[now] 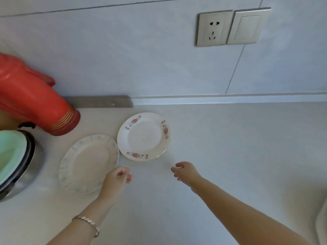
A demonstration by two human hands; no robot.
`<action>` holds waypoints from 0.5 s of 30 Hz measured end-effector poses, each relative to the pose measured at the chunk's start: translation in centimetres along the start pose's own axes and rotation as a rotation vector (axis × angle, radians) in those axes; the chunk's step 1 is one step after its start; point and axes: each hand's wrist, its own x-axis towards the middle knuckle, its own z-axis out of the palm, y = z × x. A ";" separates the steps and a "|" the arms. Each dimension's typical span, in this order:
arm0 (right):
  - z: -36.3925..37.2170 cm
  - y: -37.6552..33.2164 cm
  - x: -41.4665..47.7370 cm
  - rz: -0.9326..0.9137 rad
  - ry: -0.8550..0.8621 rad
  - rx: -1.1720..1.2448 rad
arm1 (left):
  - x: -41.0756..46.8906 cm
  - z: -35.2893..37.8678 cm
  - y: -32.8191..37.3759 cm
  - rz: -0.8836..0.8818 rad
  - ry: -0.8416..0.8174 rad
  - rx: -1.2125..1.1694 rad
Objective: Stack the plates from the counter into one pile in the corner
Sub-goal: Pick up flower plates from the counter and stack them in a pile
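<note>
Two plates lie flat and side by side on the pale counter (230, 156). The white plate with pink flowers on its rim (143, 137) is nearer the wall. A white plate with a faint blue rim pattern (88, 163) lies to its left and closer to me. My left hand (117, 177) hovers over the blue-rimmed plate's right edge, fingers loosely curled, holding nothing. My right hand (185, 171) floats just below and right of the flowered plate, fingers loosely apart and empty. A bracelet sits on my left wrist.
A red thermos flask (35, 101) stands at the left by the wall. In front of it is a metal pot (23, 167) with a pale green bowl inside. A socket and switch (231, 26) are on the wall above.
</note>
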 end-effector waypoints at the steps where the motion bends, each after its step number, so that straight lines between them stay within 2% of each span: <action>1: 1.3 -1.1 1.1 0.070 -0.009 0.223 | 0.8 -0.9 -0.4 -0.005 0.009 -0.005; 3: 3.2 -3.3 2.9 0.185 -0.018 0.575 | 2.2 -2.3 -1.0 -0.016 0.016 -0.027; 6: 5.4 -5.9 4.7 0.252 0.016 0.841 | 3.8 -3.5 -1.7 -0.037 -0.011 -0.066; 11: 6.6 -7.0 6.2 0.285 0.257 0.775 | 5.2 -3.6 -1.4 -0.139 -0.091 -0.219; 13: 6.1 -7.0 6.4 0.244 0.291 0.782 | 5.8 -4.0 -1.5 -0.086 -0.032 -0.201; 15: 5.4 -6.9 6.3 0.186 0.292 0.815 | 6.7 -5.0 -2.0 -0.002 0.072 -0.068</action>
